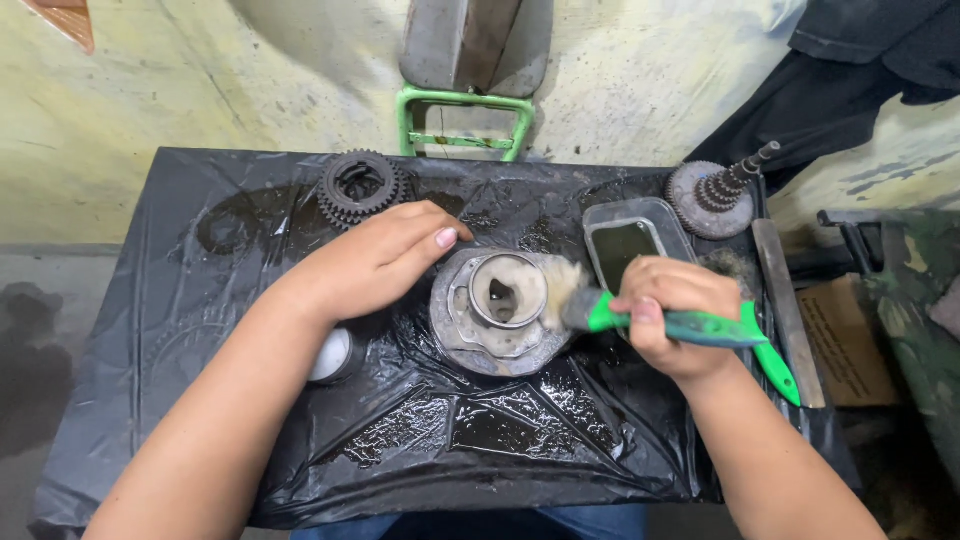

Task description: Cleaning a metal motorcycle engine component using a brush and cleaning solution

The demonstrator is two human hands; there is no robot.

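right now, from the head view, a round metal part (497, 312) is seen between the two hands, on a table covered with black plastic sheet (240, 330). the left hand (385, 260) is laid open on the part's left rim, fingers flat, nothing gripped. the right hand (672, 312) is closed around a green brush (690, 325). the brush's long line runs sideways, bristles pointing left and touching the part's right edge. the part is reached by both hands, left just as near as right.
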